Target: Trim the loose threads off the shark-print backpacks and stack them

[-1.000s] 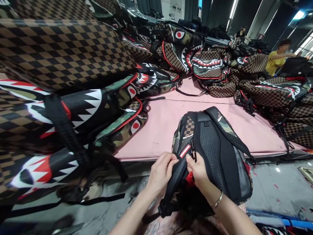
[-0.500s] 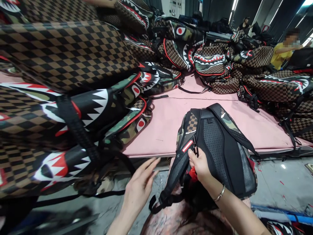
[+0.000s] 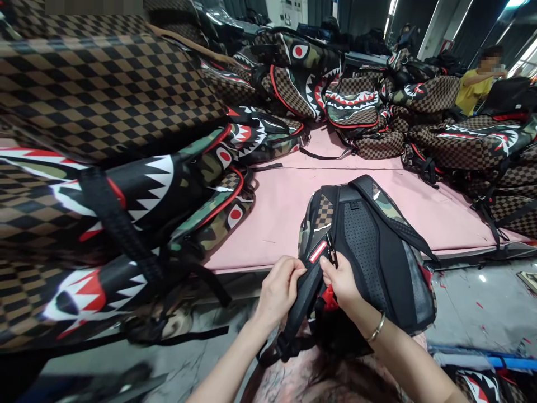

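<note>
A black backpack (image 3: 364, 246) with checkered and camouflage parts lies back panel up, over the near edge of the pink table. My right hand (image 3: 342, 278) is closed around a black tool (image 3: 331, 250), perhaps small snips, beside the shoulder strap; a red piece (image 3: 329, 298) shows just below it. My left hand (image 3: 282, 286) has its fingers pinched at the outer edge of the same shoulder strap (image 3: 302, 294), close to the red and white label (image 3: 318, 252). Anything between those fingertips is too small to make out.
Stacked checkered shark-face backpacks (image 3: 109, 95) fill the left side. More backpacks (image 3: 352, 103) lie along the far side and right of the pink table (image 3: 285, 207). A person in yellow (image 3: 476, 87) is at the back right. Another person's arm (image 3: 188, 42) reaches over the left stack.
My left hand has moved up and right to the strap, and its spread fingers have closed. My right hand stays at the strap with the tool. The other person's arm reaches further right.
</note>
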### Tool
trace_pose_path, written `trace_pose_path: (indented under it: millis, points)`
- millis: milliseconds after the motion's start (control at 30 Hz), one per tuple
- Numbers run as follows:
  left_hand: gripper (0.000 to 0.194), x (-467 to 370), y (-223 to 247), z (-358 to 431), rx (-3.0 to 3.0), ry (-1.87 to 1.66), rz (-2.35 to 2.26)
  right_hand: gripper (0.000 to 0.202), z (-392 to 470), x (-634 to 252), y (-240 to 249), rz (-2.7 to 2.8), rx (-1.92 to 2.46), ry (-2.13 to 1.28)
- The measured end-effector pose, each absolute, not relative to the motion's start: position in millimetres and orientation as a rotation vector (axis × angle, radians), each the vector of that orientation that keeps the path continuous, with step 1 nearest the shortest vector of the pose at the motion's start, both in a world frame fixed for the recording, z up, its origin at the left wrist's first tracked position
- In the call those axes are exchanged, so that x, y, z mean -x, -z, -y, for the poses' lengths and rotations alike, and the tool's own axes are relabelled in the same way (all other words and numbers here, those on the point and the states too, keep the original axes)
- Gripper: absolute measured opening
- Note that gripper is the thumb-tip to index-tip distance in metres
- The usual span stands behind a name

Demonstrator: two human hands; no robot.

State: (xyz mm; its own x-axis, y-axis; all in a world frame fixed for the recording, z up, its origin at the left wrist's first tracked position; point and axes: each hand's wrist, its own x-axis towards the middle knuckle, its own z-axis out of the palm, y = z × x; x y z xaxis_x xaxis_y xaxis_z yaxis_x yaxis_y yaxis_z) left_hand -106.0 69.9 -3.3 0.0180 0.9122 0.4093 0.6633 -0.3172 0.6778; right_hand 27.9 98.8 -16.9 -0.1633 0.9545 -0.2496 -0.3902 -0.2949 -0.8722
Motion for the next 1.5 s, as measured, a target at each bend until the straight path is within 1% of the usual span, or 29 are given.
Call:
trace_pose_path:
  millis: [167,233,333,400,467,533,567,633,667,700,800,867,1033,1167,1267,1500]
  points:
    - [0.019,116.1,9.4,-30.4,-1.997,-1.056,-1.548,0.033,-104.0,-29.5,14.4,0.897,1.083,-1.604]
    - [0.019,134.4,19.8,-18.8,-1.913,-0.977,-1.626,0.029,-107.2,-30.5,13.7,1.004,1.127,-1.581]
    - [0.016,166.4,27.2,-10.2,-1.804,-0.950,-2.018,0.025,-115.8,-32.8,9.1,1.377,1.236,-1.411]
    - [0.026,175.6,20.7,-6.6,-1.780,-1.055,-2.335,0.024,-125.6,-35.5,3.0,1.708,1.261,-1.278]
    - [0.034,167.1,9.6,-3.1,-1.791,-1.266,-2.433,0.021,-137.4,-39.2,-3.2,1.931,1.258,-1.190]
    - [0.030,143.7,2.6,-2.7,-1.874,-1.411,-2.198,0.020,-147.6,-44.6,-6.3,1.953,1.297,-1.139]
    - [0.027,129.6,2.8,-5.2,-1.946,-1.368,-1.985,0.020,-151.0,-48.4,-6.1,1.912,1.330,-1.120]
    - [0.023,104.9,10.8,-18.1,-2.075,-1.116,-1.531,0.021,-152.7,-59.2,-2.5,1.802,1.373,-1.086]
    - [0.023,96.9,17.6,-28.3,-2.114,-0.983,-1.387,0.023,-150.9,-66.5,0.4,1.749,1.387,-1.070]
    - [0.023,92.8,24.9,-40.5,-2.140,-0.931,-1.333,0.024,-147.6,-74.9,3.5,1.700,1.404,-1.052]
    - [0.029,100.4,41.8,-79.0,-2.076,-1.083,-1.620,0.028,-132.7,-103.1,11.3,1.608,1.459,-1.005]
    - [0.032,111.2,44.0,-97.8,-2.036,-1.163,-1.752,0.025,-122.9,-118.3,14.2,1.610,1.467,-0.971]
    - [0.019,101.0,35.7,-112.2,-2.086,-1.211,-1.715,0.018,-110.2,-124.3,17.5,1.726,1.429,-0.955]
    - [0.019,69.5,40.6,-117.1,-2.072,-1.146,-1.868,0.017,-108.7,-113.4,15.5,1.980,1.523,-0.696]
    - [0.010,59.2,46.4,-120.9,-2.037,-1.121,-1.959,0.018,-109.3,-110.1,13.0,2.133,1.561,-0.546]
    - [0.016,72.3,51.6,-119.6,-1.925,-1.209,-1.926,0.018,-112.5,-99.1,10.1,2.471,1.540,-0.393]
